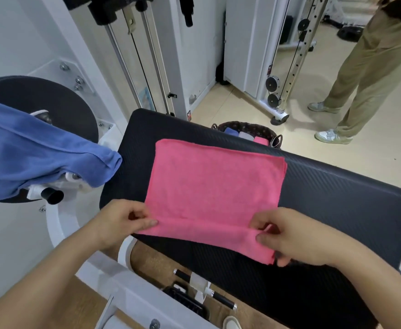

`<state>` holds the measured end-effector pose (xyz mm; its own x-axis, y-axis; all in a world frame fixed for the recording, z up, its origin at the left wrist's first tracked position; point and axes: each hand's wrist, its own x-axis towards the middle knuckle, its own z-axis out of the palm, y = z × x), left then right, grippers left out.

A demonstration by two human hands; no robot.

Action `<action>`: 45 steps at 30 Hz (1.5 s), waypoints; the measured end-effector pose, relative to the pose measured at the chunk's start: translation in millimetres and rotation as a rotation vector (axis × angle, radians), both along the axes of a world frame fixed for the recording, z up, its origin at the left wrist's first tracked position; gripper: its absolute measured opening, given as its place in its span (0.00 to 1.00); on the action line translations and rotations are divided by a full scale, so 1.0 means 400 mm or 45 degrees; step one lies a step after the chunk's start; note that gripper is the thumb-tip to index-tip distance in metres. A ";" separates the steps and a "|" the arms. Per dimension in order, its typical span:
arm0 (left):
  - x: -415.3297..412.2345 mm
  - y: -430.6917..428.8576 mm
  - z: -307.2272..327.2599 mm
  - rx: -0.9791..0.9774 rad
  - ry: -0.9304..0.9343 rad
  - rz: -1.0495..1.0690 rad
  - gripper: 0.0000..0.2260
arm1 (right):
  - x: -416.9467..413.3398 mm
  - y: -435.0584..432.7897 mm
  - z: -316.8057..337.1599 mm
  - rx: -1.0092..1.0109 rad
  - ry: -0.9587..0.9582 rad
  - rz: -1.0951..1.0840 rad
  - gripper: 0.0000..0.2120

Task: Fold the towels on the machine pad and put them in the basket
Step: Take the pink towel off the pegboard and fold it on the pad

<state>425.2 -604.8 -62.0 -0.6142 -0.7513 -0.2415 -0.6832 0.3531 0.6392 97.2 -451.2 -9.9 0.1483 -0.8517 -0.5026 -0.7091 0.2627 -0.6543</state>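
While left hand (123,224) and right hand (289,236) pinch the pink towel (209,181) by its near hem | I fear an uneven pull skews the fold

No text, brand or number can be read anywhere. A small red-and-black sticker (189,115) sits low on the white upright (182,67) at 12 o'clock from the machine pad (337,186), its print too small to tell. A similar sticker (270,69) on the pulley column (273,55) at 1 o'clock is equally illegible. A pale blue label (145,97) behind the guide rods at 11 o'clock is blurred.
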 end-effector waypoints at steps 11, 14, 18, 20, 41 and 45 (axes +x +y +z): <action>-0.137 -0.225 0.154 0.271 0.257 0.181 0.09 | -0.083 -0.153 0.024 -0.645 0.272 -0.610 0.10; -0.192 -0.245 0.129 -0.057 0.322 0.384 0.06 | -0.091 -0.162 0.016 -0.717 0.433 -0.674 0.11; -0.223 -0.254 0.082 -0.304 0.249 0.482 0.06 | -0.089 -0.163 -0.002 -0.817 0.588 -0.671 0.10; -0.223 -0.255 0.062 -0.374 0.241 0.509 0.06 | -0.088 -0.161 -0.015 -0.853 0.658 -0.674 0.08; -0.183 -0.223 0.079 -0.168 0.228 0.392 0.08 | -0.135 -0.236 0.074 -0.301 0.697 -0.170 0.04; -0.107 -0.164 0.146 -0.082 0.358 0.476 0.07 | -0.139 -0.288 0.150 -0.243 0.406 -0.074 0.07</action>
<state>382.4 -670.3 -3.7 -0.3338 -0.9413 -0.0500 -0.5747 0.1612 0.8023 41.7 -566.5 50.1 -0.0412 -0.9370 -0.3468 -0.8726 0.2028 -0.4444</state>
